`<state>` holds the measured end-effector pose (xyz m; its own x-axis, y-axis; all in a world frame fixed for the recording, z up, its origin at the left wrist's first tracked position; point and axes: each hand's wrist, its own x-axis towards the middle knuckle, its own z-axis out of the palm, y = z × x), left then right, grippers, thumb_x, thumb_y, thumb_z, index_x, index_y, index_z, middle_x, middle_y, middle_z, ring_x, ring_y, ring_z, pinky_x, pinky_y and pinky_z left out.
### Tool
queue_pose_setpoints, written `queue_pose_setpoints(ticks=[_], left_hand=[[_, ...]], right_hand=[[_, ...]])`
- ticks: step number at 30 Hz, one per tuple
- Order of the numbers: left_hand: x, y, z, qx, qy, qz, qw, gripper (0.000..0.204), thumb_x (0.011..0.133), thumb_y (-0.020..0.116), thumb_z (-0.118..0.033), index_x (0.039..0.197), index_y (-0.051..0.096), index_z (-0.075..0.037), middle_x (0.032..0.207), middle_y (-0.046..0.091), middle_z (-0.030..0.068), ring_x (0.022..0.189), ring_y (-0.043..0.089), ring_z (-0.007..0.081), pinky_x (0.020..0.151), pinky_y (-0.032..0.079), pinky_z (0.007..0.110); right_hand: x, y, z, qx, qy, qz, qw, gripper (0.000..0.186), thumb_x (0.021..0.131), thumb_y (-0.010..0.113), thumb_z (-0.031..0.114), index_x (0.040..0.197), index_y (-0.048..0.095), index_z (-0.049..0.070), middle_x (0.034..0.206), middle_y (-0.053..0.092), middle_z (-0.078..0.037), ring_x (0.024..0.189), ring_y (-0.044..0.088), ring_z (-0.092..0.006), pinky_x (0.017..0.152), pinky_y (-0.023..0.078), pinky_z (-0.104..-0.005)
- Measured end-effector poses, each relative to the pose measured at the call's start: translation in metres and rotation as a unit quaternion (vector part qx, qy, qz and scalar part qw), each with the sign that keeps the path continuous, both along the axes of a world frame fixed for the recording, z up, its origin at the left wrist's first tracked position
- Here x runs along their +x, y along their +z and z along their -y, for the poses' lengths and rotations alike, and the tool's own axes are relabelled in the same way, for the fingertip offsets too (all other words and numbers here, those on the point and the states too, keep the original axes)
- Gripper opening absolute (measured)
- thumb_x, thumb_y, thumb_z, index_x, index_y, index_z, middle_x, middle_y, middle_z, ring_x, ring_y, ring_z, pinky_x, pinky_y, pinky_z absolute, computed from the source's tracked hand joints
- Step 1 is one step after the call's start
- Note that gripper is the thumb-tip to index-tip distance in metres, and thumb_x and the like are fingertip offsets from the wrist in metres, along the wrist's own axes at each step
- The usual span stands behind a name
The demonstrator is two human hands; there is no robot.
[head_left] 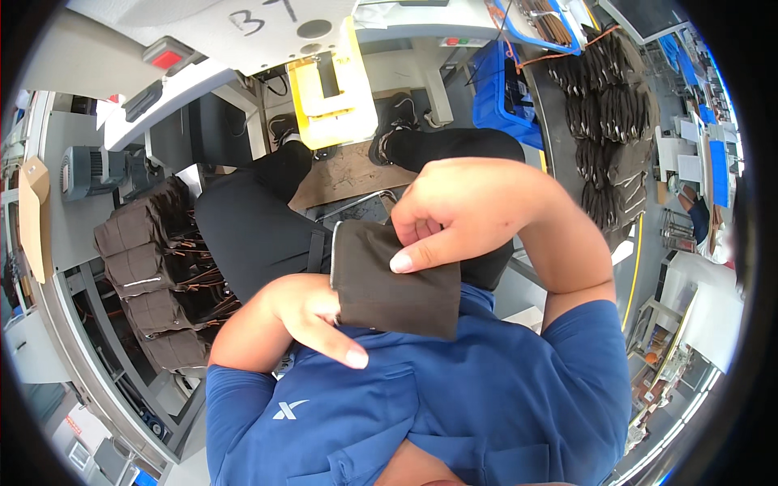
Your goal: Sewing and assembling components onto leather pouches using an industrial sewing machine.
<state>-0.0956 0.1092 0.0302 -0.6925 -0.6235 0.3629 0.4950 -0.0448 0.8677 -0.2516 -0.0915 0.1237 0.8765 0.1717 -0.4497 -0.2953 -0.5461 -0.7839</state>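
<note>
A dark brown fabric piece [393,296], roughly square with a pale strip along its left edge, is held in front of my torso above my lap. My right hand [450,215] grips its upper right part, thumb on the near face and fingers curled at the top edge. At the lower left corner is my left hand [308,316]. Its thumb sticks out below the cloth, and the other fingers go out of sight behind or inside it; which of the two, I cannot tell.
Stacked brown fabric pieces [146,259] with loose cords lie at left. More dark bundles [604,121] cover the bench at right. Ahead stand a white machine [194,24] with a yellow tray-like part [356,121] and a blue bin [494,97].
</note>
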Motion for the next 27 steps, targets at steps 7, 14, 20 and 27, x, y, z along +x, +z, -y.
queue_pose_setpoints(ticks=[7,14,20,27], left_hand=[[-0.010,0.006,0.002,0.013,0.024,-0.035,0.999,0.064,0.094,0.072,-0.022,0.142,0.046,0.012,0.145,0.052,0.0211,0.136,0.048,0.0312,0.114,0.036,0.038],[-0.016,0.012,-0.003,-0.009,0.005,0.018,1.000,0.057,0.098,0.067,-0.019,0.143,0.047,0.010,0.146,0.051,0.0215,0.137,0.047,0.0325,0.115,0.035,0.040],[-0.032,0.015,0.008,-0.014,-0.075,-0.077,0.994,0.056,0.103,0.058,-0.022,0.145,0.042,0.011,0.151,0.044,0.0266,0.144,0.038,0.0347,0.117,0.033,0.043],[-0.043,0.008,0.019,-0.081,-0.085,-0.084,0.990,0.056,0.104,0.056,-0.024,0.146,0.041,0.011,0.151,0.043,0.0273,0.145,0.038,0.0350,0.117,0.032,0.042]], right_hand=[[-0.006,-0.008,-0.013,0.098,0.030,0.042,0.994,0.023,0.095,0.068,0.020,0.083,0.065,0.001,0.070,0.064,-0.012,0.064,0.062,-0.0267,0.060,0.047,-0.0390],[-0.001,-0.002,-0.008,0.060,-0.043,0.080,0.994,0.035,0.102,0.060,0.034,0.105,0.065,-0.001,0.094,0.068,-0.014,0.086,0.067,-0.0280,0.077,0.054,-0.0372],[0.018,-0.035,-0.031,0.221,0.063,0.099,0.968,0.046,0.105,0.051,0.041,0.097,0.064,-0.002,0.095,0.067,-0.017,0.084,0.064,-0.0298,0.076,0.051,-0.0402],[0.048,-0.020,-0.043,0.180,0.060,0.114,0.975,0.074,0.096,0.059,0.059,0.062,0.061,-0.006,0.053,0.052,-0.018,0.051,0.052,-0.0289,0.053,0.045,-0.0419]])
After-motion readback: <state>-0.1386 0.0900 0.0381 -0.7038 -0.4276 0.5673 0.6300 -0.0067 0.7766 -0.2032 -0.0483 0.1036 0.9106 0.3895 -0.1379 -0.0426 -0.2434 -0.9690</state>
